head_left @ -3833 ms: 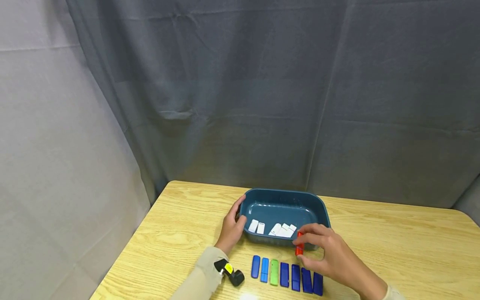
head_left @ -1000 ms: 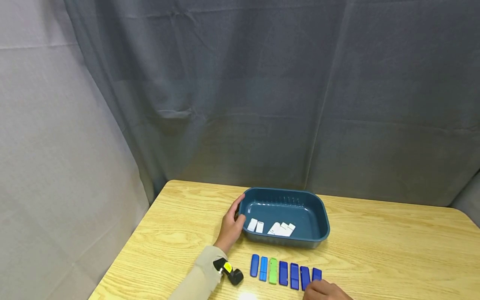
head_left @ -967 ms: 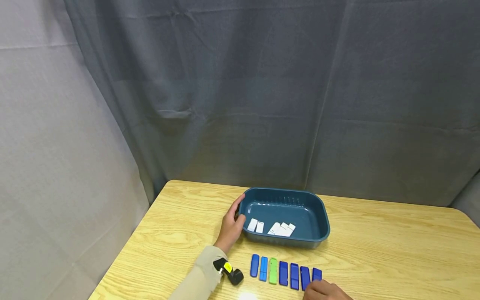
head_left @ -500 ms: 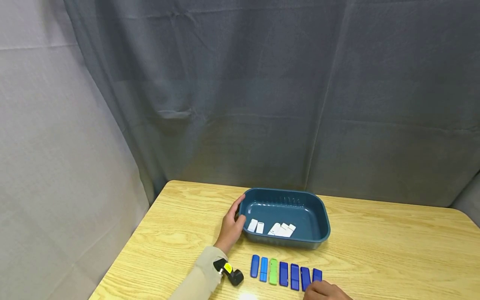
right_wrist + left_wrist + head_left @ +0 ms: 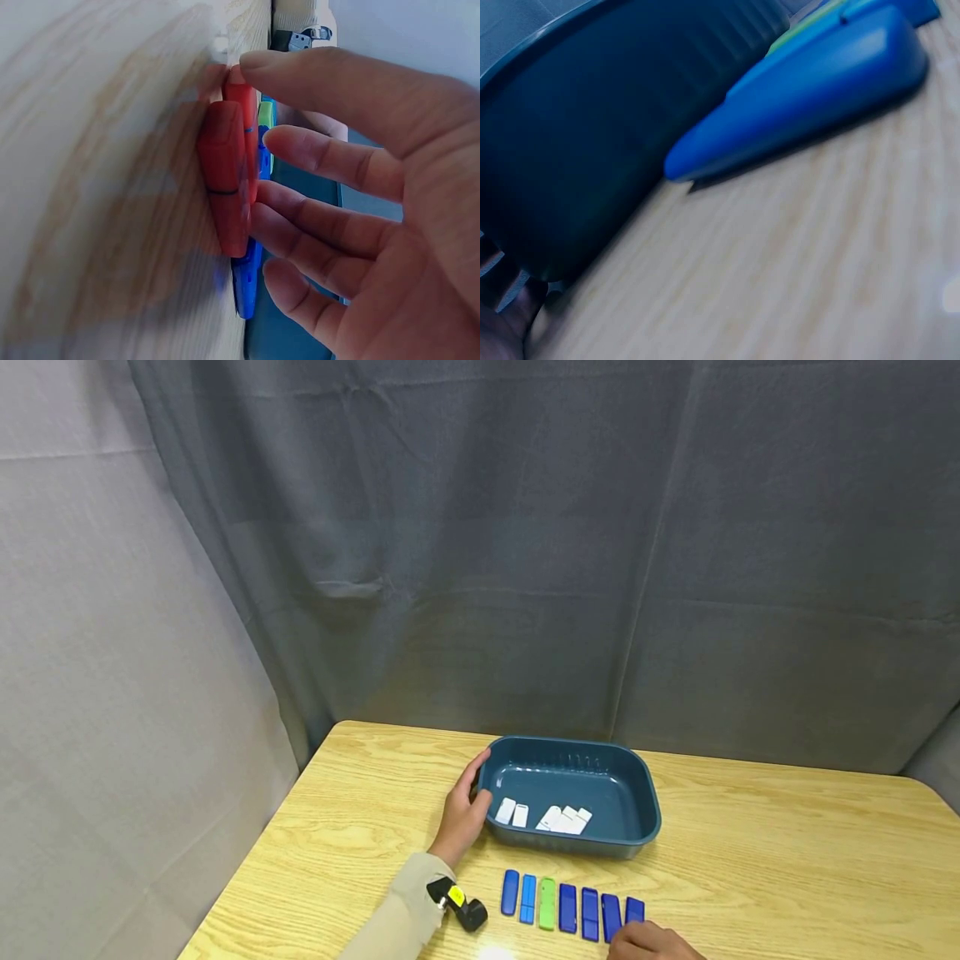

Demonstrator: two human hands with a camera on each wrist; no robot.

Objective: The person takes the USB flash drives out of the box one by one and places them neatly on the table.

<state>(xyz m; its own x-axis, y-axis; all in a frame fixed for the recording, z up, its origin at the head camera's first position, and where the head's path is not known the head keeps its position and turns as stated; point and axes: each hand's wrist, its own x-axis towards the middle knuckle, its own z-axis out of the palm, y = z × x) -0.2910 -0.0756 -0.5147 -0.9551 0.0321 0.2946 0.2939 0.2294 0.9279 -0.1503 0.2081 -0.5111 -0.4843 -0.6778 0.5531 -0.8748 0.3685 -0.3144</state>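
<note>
My left hand point(image 5: 460, 818) holds the left end of a dark teal bin point(image 5: 570, 843), thumb at the rim. Several white pieces, like USB sticks point(image 5: 570, 821), lie inside along its near side. At the head view's bottom edge is my right hand point(image 5: 652, 939), partly cut off. In the right wrist view, two red USB sticks point(image 5: 221, 180) with seams sit side by side on the table. My thumb and fingertips pinch the farther red stick point(image 5: 250, 157) by its ends. The head view does not show the red sticks.
Before the bin runs a row of sticks: a blue one point(image 5: 510, 892), a light blue one point(image 5: 528, 899), a green one point(image 5: 547, 903) and several dark blue ones point(image 5: 589, 914). A grey curtain point(image 5: 480, 568) hangs behind the wooden table point(image 5: 787, 843).
Earlier my right hand held a red stick over the bin's near right edge; since then it has come down to the table near the row's right end. The last second shows hardly any movement.
</note>
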